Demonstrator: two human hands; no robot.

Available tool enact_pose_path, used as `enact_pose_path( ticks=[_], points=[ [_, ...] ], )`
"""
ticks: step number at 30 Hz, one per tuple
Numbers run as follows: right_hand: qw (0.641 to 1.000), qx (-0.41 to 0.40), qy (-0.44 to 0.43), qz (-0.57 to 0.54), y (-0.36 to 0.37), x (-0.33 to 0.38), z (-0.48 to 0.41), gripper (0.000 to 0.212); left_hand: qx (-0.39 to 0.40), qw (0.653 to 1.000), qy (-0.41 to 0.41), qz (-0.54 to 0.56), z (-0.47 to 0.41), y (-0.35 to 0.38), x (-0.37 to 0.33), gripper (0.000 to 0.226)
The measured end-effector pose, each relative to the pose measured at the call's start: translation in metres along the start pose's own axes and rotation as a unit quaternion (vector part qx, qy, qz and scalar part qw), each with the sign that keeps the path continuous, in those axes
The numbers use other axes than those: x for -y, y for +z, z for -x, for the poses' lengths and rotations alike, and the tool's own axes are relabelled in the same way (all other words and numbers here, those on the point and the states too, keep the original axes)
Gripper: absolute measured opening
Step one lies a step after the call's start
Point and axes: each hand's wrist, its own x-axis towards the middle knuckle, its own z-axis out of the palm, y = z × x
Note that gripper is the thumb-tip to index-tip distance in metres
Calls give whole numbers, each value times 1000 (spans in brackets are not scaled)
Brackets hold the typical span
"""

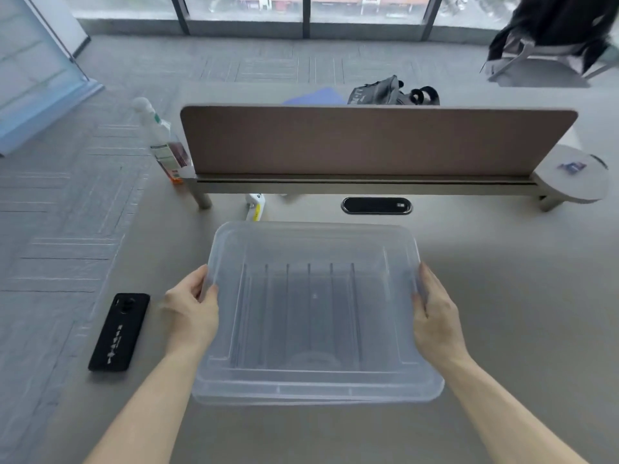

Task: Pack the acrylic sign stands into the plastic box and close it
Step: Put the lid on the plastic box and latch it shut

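Since the lid (pixel 315 316) looks like thin translucent plastic, I'd bet it's light and a bit bendy, so holding it by both short edges like this makes sense. The left hand (pixel 192 311) is pinching the lid's left rim, thumb on top and fingers tucked under, and the right hand (pixel 435 316) does the same on the right rim. It sits over the plastic box (pixel 318 395), whose rim peeks out just under the lid's near edge. Can't tell if it's snapped down or just resting there. The ribbed shapes showing through the lid could be the acrylic sign stands or just the lid's moulding, honestly too hazy to say.

Smooth plastic like this is probably slippery, so a firm pinch at the rim beats a flat palm.

Room-wise, the box is near the front of the grey desk (pixel 502 313). A black phone (pixel 119 331) lies left of the box, well apart. Behind the box there's a small white thing (pixel 256 205) just past its far edge, a black cable port (pixel 376 205), then the brown divider panel (pixel 375 140). Right of the box is wide open.
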Motion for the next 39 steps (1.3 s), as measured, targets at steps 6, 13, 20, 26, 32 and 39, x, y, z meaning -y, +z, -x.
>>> enact_pose_path(
  ticks=[6,13,20,26,32,39],
  points=[
    [1000,11,-14,17,-1,-3,-6,56,-25,998,7,-53,2,3,3,35],
    [999,21,-15,40,5,-5,-7,55,-44,994,29,-91,4,6,9,35],
    [999,32,-4,22,7,-14,1,56,-52,995,22,-84,9,10,13,33],
    [999,28,-4,37,12,-15,2,56,-75,992,32,-98,9,19,19,37],
    [999,20,-15,30,12,-13,-1,56,-91,993,33,-73,2,22,27,25],
    [954,79,251,-146,-2,-31,-4,100,-41,995,-62,-73,-10,3,32,60]
  ],
)
